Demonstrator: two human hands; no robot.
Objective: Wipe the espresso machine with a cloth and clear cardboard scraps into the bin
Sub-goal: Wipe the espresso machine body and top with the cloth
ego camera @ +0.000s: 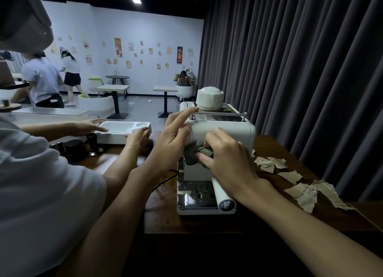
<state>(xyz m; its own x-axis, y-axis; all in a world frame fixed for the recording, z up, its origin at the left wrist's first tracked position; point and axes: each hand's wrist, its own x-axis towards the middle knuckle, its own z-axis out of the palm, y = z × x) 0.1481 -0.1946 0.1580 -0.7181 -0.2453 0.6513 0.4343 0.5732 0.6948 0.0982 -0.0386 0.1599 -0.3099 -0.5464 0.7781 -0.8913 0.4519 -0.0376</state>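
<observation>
Dark wooden table [161, 214] fills lower centre of frame. White espresso machine [232, 129] stands on it, centre. Left hand [172, 140] braces machine's upper left corner, fingers [182, 115] nearly straight, gripping nothing. Right hand [228, 158] presses green knitted cloth [194, 152] against machine front, fingers curled over it. Torn cardboard scraps [302, 191] lie on table, right of machine.

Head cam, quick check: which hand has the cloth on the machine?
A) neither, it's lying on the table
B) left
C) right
C: the right hand grips the green cloth against the front of the espresso machine, while the left hand rests on its top corner.
</observation>
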